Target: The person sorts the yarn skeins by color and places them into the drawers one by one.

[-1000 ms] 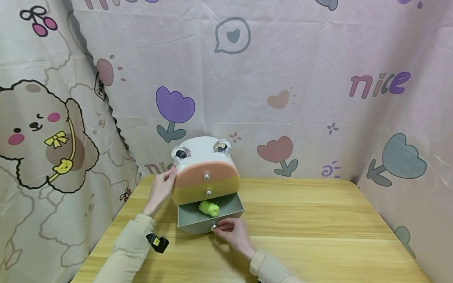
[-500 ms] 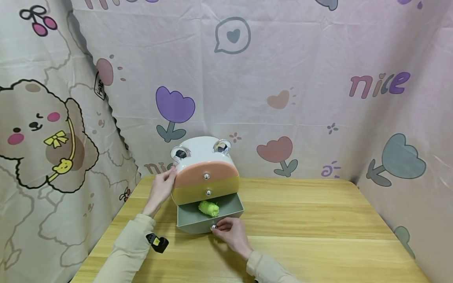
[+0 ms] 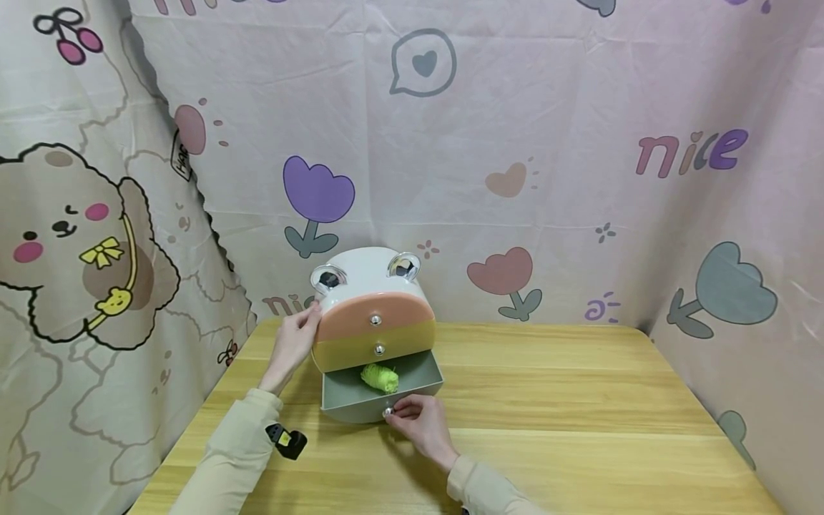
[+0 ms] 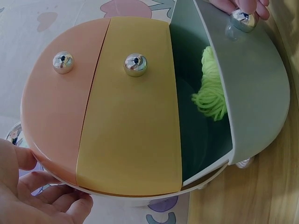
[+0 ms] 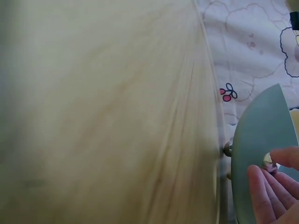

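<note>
A small white drawer box [image 3: 363, 275] with bear ears stands at the table's back. Its pink top drawer [image 3: 373, 322] and yellow middle drawer [image 3: 376, 349] are closed. The grey-green bottom drawer [image 3: 360, 408] is pulled out, with a green yarn ball [image 3: 380, 378] inside. My left hand [image 3: 302, 329] grips the box's left side, thumb at its front rim. My right hand [image 3: 395, 411] pinches the bottom drawer's silver knob [image 3: 388, 412]. The left wrist view shows the yarn [image 4: 210, 88], the knob [image 4: 242, 19] and my left palm [image 4: 28, 196]. The right wrist view shows my fingers [image 5: 266, 186] at the drawer front [image 5: 261, 130].
The wooden table [image 3: 547, 400] stretches bare to the right of the box and toward me. Printed fabric [image 3: 515, 143] hangs close behind and on both sides. A small black device [image 3: 286, 440] is strapped on my left sleeve.
My right hand and forearm have shifted slightly left while keeping the knob. The drawer and my left hand have barely moved.
</note>
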The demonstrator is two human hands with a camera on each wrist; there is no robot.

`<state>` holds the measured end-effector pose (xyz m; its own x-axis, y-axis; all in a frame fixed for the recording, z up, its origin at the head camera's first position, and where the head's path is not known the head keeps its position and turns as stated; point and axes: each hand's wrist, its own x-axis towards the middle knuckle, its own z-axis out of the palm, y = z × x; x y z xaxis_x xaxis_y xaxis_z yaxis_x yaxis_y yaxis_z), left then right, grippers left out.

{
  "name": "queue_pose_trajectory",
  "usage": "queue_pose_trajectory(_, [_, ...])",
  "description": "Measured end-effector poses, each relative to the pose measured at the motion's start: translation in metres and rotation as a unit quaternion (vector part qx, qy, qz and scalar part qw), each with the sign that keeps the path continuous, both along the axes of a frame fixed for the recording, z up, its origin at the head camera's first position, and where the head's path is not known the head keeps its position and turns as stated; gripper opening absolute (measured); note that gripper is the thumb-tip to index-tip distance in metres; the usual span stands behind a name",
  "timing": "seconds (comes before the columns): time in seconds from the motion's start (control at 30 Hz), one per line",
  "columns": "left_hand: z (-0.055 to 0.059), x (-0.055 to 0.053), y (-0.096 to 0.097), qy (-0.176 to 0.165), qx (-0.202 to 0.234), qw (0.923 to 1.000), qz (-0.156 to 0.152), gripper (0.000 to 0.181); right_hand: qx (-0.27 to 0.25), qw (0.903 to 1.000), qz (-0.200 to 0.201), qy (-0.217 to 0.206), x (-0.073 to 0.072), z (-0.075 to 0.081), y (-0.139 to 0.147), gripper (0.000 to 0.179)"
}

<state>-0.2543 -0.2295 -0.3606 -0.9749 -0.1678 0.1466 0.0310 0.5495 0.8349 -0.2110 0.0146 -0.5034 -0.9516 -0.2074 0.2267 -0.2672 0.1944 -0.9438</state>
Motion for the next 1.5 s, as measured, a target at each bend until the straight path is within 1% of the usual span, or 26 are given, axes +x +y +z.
queue_pose_trajectory(0.2, [0.001, 0.000, 0.001, 0.006, 0.003, 1.0000, 0.000, 0.054, 0.009, 0.9999, -0.009, 0.001, -0.003, -0.001, -0.002, 0.015])
queue_pose_trajectory(0.43, [0.002, 0.001, 0.001, -0.002, 0.003, 1.0000, -0.002, 0.055, 0.007, 0.9998, -0.017, 0.000, -0.009, -0.001, -0.003, 0.016])
queue_pose_trajectory(0.6, [0.002, 0.002, 0.000, -0.003, 0.001, 1.0000, -0.001, 0.055, 0.005, 0.9999, -0.015, 0.005, -0.012, -0.003, -0.004, 0.016])
queue_pose_trajectory(1.3, [0.002, 0.002, 0.000, -0.006, 0.007, 0.9999, -0.005, 0.055, 0.022, 0.9991, -0.034, 0.013, -0.025, -0.002, -0.008, 0.014])
queue_pose_trajectory(1.5, [0.001, 0.001, 0.000, -0.009, 0.008, 0.9999, -0.005, 0.056, 0.025, 0.9986, -0.042, 0.019, -0.029, -0.001, -0.011, 0.013])
